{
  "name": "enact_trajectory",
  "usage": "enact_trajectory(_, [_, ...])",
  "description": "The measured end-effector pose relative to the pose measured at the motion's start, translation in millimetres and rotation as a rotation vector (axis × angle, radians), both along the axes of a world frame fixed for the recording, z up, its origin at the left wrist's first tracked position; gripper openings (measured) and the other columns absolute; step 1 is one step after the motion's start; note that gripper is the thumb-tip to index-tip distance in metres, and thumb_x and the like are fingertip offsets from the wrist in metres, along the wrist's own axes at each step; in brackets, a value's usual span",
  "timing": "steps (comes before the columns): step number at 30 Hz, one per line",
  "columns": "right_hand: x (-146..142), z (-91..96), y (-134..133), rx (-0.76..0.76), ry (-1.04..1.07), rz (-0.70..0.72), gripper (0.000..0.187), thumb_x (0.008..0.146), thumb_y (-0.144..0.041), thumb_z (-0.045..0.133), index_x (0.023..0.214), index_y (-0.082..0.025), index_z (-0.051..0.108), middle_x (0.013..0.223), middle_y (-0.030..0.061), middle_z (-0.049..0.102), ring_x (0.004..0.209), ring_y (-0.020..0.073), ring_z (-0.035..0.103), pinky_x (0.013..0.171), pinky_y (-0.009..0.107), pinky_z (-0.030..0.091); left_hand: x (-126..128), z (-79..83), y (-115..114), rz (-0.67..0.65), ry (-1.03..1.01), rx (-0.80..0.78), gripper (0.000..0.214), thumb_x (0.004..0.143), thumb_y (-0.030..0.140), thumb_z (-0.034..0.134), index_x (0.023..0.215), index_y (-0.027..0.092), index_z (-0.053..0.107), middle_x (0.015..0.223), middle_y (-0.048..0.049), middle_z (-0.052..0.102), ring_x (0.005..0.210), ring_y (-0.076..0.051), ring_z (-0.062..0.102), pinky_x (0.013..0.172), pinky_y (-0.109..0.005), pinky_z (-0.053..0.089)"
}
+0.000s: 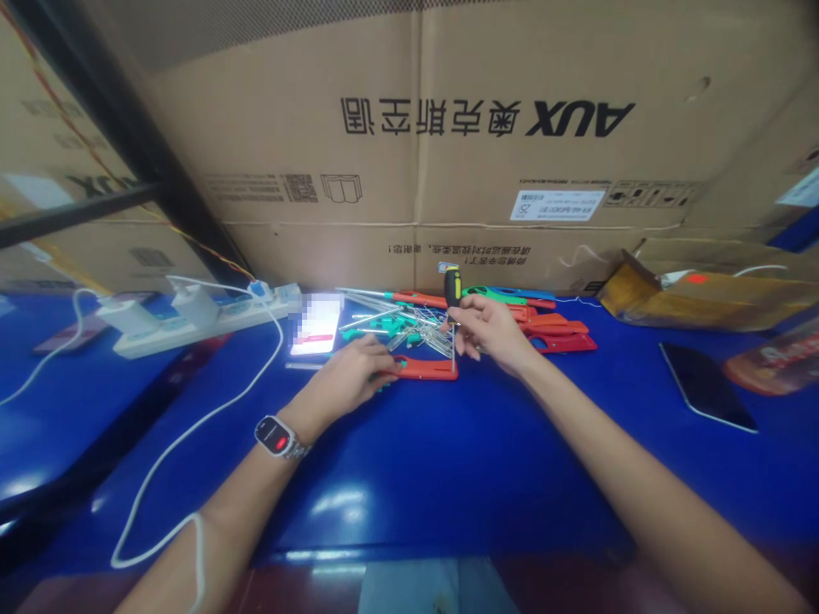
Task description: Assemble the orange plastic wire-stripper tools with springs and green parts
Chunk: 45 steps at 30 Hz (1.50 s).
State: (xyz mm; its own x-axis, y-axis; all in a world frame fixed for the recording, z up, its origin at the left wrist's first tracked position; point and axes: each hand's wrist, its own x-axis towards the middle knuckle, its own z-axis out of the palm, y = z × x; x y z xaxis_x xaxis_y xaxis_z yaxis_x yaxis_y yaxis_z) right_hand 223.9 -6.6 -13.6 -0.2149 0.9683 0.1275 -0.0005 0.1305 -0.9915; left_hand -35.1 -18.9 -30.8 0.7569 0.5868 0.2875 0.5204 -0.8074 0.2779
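My left hand (368, 368) has its fingers closed round one end of a long red plastic handle (427, 369) lying on the blue table. In my right hand (490, 331) is an upright screwdriver (453, 286) with a black and yellow grip. Its thin shaft points down at the right end of the red handle; whether the tip touches a screw is too small to tell. Just behind my hands lies a pile of small metal parts (430, 328), with green plastic pieces (390, 324) and thin metal tubes among them. Several more red handles (563, 333) lie behind my right hand.
A lit phone (318, 324) lies left of the pile beside a white power strip (211, 328), whose white cable (185, 435) loops across the table. At right are a dark phone (707, 388), a bottle (777, 362) and an open box (704, 286). A large cardboard box (415, 205) stands behind.
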Motion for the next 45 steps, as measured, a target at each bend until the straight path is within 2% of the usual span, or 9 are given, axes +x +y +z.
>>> enact_trajectory(5, [-23.0,-9.4,-0.9,0.217,0.134,-0.098,0.038,0.078,-0.047,0.073,0.09,-0.023,0.045,0.074,-0.0016,0.069,0.056,0.0122,0.065,0.053,0.026,0.055,-0.9,-6.0,3.0,0.017,-0.016,-0.015,0.015,0.095,0.021,0.059,0.094,0.019,0.074,0.091,-0.0071,0.07,0.089,-0.021,0.059,0.079,-0.033,0.048])
enact_trajectory(8, [-34.1,-13.1,1.5,0.274,0.117,-0.099,0.034,0.083,-0.048,0.068,0.092,-0.023,0.047,0.078,0.001,0.07,0.063,0.014,0.068,0.065,0.03,0.058,0.1,-4.5,1.6,0.019,-0.02,-0.002,0.015,0.095,0.022,0.06,0.096,0.019,0.075,0.095,-0.008,0.07,0.092,-0.022,0.06,0.082,-0.036,0.049])
enact_trajectory(13, [-50.6,-17.1,17.1,0.322,-0.049,-0.072,0.027,0.089,-0.045,0.061,0.096,-0.023,0.048,0.091,0.0059,0.071,0.076,0.0182,0.071,0.071,0.034,0.058,0.2,2.0,-1.3,0.057,-0.045,0.022,0.017,0.092,0.026,0.066,0.104,0.017,0.073,0.095,-0.0082,0.07,0.092,-0.023,0.061,0.085,-0.04,0.049])
enact_trajectory(18, [-63.3,-9.7,33.8,0.376,-0.328,-0.071,0.017,0.092,-0.033,0.06,0.102,-0.023,0.049,0.088,0.0054,0.071,0.075,0.0206,0.069,0.069,0.036,0.057,-4.6,2.4,0.0,0.082,-0.093,-0.005,0.013,0.086,0.021,0.073,0.099,0.018,0.073,0.096,-0.0064,0.072,0.092,-0.023,0.062,0.085,-0.039,0.049])
enact_trajectory(21, [-66.4,-4.8,36.5,0.392,-0.415,-0.064,0.014,0.092,-0.028,0.057,0.103,-0.023,0.05,0.083,0.0038,0.07,0.071,0.0196,0.067,0.064,0.035,0.055,-6.9,0.2,1.1,0.097,-0.093,-0.016,0.012,0.086,0.021,0.073,0.097,0.019,0.073,0.095,-0.0064,0.072,0.092,-0.024,0.061,0.083,-0.038,0.049])
enact_trajectory(26, [-66.6,-6.7,37.9,0.351,-0.342,-0.061,0.011,0.091,-0.026,0.055,0.097,-0.024,0.047,0.078,0.0013,0.067,0.06,0.016,0.064,0.06,0.034,0.055,-6.9,-0.9,1.8,0.093,-0.094,-0.011,0.011,0.087,0.023,0.072,0.096,0.019,0.073,0.094,-0.0058,0.072,0.091,-0.023,0.062,0.084,-0.039,0.049])
enact_trajectory(34, [-61.3,-13.0,42.3,0.317,-0.209,-0.109,0.014,0.092,-0.032,0.055,0.097,-0.024,0.046,0.079,0.0018,0.068,0.061,0.0162,0.066,0.058,0.034,0.056,-7.9,2.1,0.9,0.155,-0.103,0.065,0.018,0.096,0.031,0.059,0.092,0.018,0.072,0.089,-0.0055,0.071,0.086,-0.022,0.059,0.081,-0.038,0.046])
enact_trajectory(39, [-61.0,-9.1,42.2,0.355,-0.325,-0.123,0.012,0.092,-0.03,0.056,0.097,-0.024,0.048,0.078,0.0022,0.068,0.061,0.0174,0.065,0.061,0.035,0.055,-4.9,1.8,1.1,0.214,-0.082,0.132,0.025,0.1,0.026,0.048,0.092,0.018,0.07,0.087,-0.0069,0.068,0.083,-0.022,0.057,0.079,-0.037,0.046])
enact_trajectory(45, [-62.3,-4.1,42.7,0.365,-0.463,-0.107,0.011,0.09,-0.025,0.058,0.095,-0.024,0.048,0.071,0.0,0.066,0.059,0.0183,0.063,0.058,0.034,0.052,5.0,-3.1,5.5,0.266,0.039,0.121,0.028,0.097,0.014,0.043,0.113,0.017,0.066,0.106,-0.01,0.071,0.102,-0.028,0.055,0.088,-0.044,0.044])
